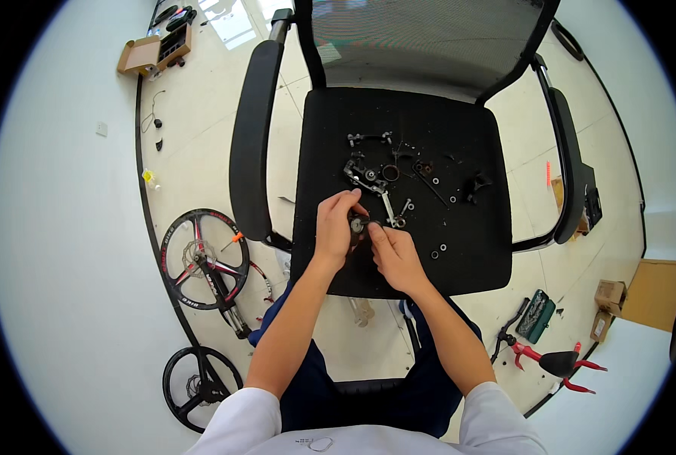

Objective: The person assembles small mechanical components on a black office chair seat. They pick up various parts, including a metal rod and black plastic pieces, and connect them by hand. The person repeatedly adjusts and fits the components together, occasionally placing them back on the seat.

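Over the front part of a black chair seat (459, 273), my left hand (333, 229) grips a small dark part with a round greyish piece (358, 225). My right hand (395, 258) meets it from the other side, thumb and fingers pinched at the part's edge. Its exact kind is partly hidden by my fingers. Just beyond my hands lies a silver-and-black metal linkage (367, 179). A bolt (407, 206), a dark ring (390, 173), a thin dark rod (432, 184), a small bar with bolts (370, 139) and a black bracket (476, 185) are spread on the seat.
Armrests (256, 144) flank the seat. Spoked wheels (204, 258) and an orange-handled screwdriver (233, 241) lie on the floor at left. A red bike frame (535, 355), a green case (535, 315) and cardboard boxes (609, 296) are at right. An open carton (141, 56) stands far left.
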Action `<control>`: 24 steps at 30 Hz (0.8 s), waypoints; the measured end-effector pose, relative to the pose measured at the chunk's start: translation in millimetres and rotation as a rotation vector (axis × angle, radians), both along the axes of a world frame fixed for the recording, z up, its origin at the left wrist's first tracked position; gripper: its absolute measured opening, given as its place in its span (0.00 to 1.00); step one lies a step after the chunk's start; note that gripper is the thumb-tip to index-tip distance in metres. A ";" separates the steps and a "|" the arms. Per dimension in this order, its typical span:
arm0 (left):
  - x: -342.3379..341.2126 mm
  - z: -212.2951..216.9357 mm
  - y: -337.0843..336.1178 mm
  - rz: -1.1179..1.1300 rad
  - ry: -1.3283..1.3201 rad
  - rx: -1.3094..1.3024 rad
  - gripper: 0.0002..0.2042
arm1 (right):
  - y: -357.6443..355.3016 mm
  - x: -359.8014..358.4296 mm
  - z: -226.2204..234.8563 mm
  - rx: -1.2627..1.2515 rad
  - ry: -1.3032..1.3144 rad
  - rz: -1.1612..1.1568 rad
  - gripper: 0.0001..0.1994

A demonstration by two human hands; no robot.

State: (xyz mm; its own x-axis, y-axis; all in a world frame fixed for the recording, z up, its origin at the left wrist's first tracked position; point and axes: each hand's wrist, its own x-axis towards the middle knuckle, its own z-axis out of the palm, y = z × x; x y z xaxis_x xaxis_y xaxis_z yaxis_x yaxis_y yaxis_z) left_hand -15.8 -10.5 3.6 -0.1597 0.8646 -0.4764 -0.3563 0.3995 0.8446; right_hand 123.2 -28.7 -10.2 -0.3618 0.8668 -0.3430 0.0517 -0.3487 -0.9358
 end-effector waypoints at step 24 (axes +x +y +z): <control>-19.0 4.7 1.8 -0.509 -0.142 -0.366 0.23 | 10.2 19.8 30.3 0.571 -0.547 0.434 0.15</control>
